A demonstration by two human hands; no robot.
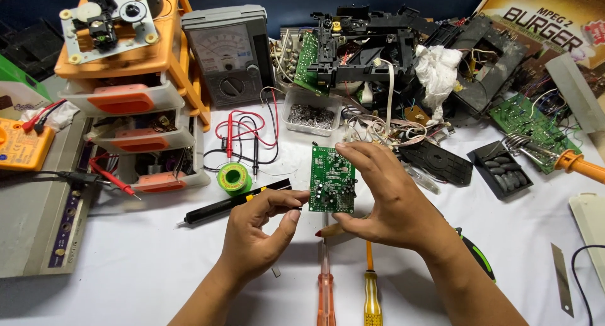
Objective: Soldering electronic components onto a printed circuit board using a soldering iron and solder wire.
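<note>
On the white table, the right hand pinched the green circuit board upright at centre, thumb under, fingers over its top edge. The left hand gripped its left edge with fingertips. Holding by the edges only seemed wisest, sparing the small capacitors.

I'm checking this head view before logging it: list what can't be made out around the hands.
- Green circuit board: right hand covers its right edge; parts too small.
- Orange screwdriver and yellow screwdriver: handles cut by bottom edge.
- Left hand: fingertips hide the board's lower-left corner.
</note>
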